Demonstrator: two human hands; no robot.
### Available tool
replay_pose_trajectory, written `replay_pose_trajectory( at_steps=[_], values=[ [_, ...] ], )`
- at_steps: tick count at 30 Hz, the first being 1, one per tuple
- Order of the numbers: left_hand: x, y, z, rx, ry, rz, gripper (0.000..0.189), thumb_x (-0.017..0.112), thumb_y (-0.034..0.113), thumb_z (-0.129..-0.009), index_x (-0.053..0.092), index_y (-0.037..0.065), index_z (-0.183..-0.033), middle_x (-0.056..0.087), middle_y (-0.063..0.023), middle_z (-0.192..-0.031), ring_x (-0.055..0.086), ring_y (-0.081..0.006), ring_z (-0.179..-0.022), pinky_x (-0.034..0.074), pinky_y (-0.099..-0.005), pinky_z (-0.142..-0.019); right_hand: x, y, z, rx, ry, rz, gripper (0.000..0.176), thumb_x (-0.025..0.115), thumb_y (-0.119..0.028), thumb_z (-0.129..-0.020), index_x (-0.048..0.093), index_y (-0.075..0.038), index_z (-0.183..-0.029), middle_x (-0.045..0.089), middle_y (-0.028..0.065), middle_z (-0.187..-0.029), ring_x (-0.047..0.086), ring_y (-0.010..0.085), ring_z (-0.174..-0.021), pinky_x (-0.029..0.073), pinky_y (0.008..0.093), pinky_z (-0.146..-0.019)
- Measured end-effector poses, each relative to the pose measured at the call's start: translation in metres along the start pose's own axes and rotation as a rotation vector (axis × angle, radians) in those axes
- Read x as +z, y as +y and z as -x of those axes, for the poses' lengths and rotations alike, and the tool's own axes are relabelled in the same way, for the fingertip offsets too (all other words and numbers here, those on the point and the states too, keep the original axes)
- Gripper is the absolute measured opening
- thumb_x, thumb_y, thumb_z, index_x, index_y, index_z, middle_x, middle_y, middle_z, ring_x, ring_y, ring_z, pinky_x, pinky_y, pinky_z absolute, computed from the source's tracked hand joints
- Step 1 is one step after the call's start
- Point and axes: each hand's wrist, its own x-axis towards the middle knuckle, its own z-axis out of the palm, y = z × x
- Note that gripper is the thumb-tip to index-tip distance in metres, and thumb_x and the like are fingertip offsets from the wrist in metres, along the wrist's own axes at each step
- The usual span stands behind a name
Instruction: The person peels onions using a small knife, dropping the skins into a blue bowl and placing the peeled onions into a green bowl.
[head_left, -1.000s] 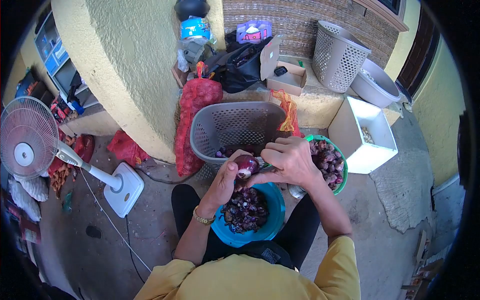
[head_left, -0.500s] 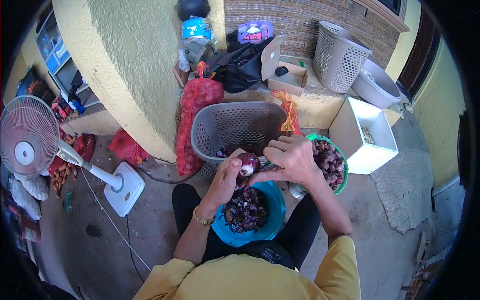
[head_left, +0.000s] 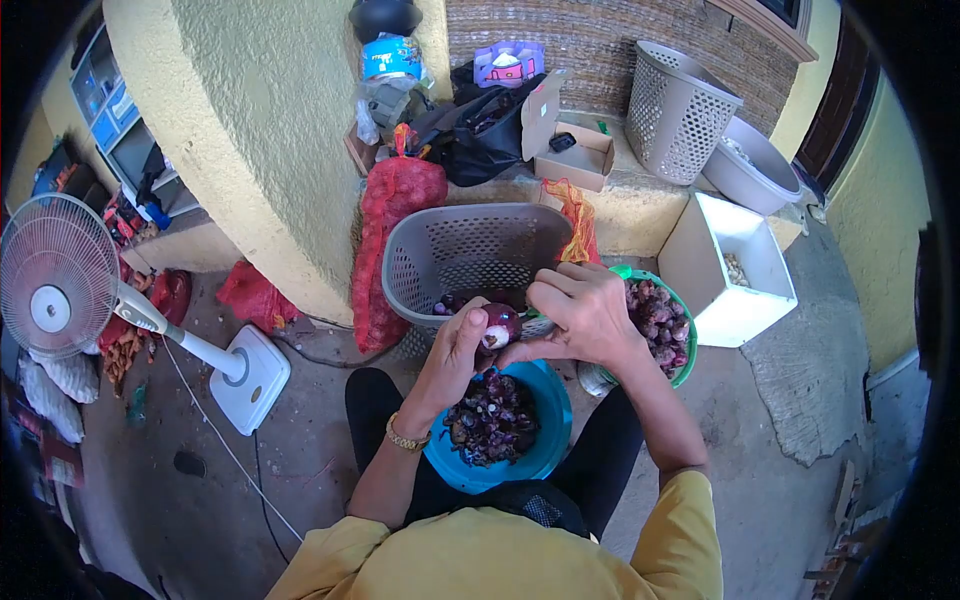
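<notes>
My left hand (head_left: 452, 358) is wrapped round a red onion (head_left: 503, 322), with a pale cut end facing me. My right hand (head_left: 588, 318) is closed beside the onion, its thumb stretched toward it. What its curled fingers grip is hidden; a thin dark edge shows between hand and onion. Below both hands, between the knees, sits a blue basin (head_left: 558, 425) holding dark purple onion skins (head_left: 490, 418). Just beyond the hands stands a grey perforated basket (head_left: 400, 265) with a few onions at its bottom.
A green-rimmed basket (head_left: 690, 365) of unpeeled onions stands at the right, beside a white box (head_left: 720, 310). A red mesh sack (head_left: 385, 250) leans by the pillar. At left is a standing fan (head_left: 60, 275) with cords on the floor. Another grey basket (head_left: 680, 110) sits on the ledge.
The right hand has shifted slightly left, closer to the onion. The onion has turned a little in the left hand, its pale end now a bit higher.
</notes>
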Motion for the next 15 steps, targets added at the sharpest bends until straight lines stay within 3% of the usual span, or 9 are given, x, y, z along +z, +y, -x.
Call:
replay_pose_trajectory(
  at_steps=[4,12,15],
  values=[
    [-0.005,-0.005,0.0,-0.048,-0.026,0.008,0.057,0.029,0.054,-0.106,0.059,0.006,-0.104,0.055,0.0033,-0.077,0.047,-0.0036,-0.061,0.035,-0.0197,-0.05,0.004,0.003,0.006,-0.024,-0.072,0.031,0.053,0.076,-0.058,-0.067,0.053,-0.01,-0.073,0.055,0.0027,-0.069,0.06,0.0224,-0.063,0.045,0.035,-0.054],
    [-0.005,-0.017,0.004,-0.124,-0.062,0.235,0.059,0.027,0.058,-0.104,0.057,0.008,-0.114,0.061,0.0015,-0.084,0.05,-0.0018,-0.061,0.035,-0.0169,-0.048,0.004,-0.003,0.008,0.117,-0.006,-0.13,0.066,0.083,-0.064,-0.054,0.053,-0.007,-0.071,0.058,0.0076,-0.068,0.062,0.0281,-0.062,0.049,0.037,-0.056],
    [-0.004,-0.02,0.003,-0.12,-0.086,0.221,0.064,0.029,0.064,-0.101,0.058,0.007,-0.111,0.06,0.0018,-0.085,0.055,-0.0057,-0.069,0.04,-0.0212,-0.055,0.001,-0.004,0.004,0.137,-0.006,-0.129,0.065,0.083,-0.063,-0.056,0.053,-0.007,-0.07,0.058,0.0078,-0.068,0.062,0.0281,-0.061,0.048,0.0373,-0.055]
  ],
)
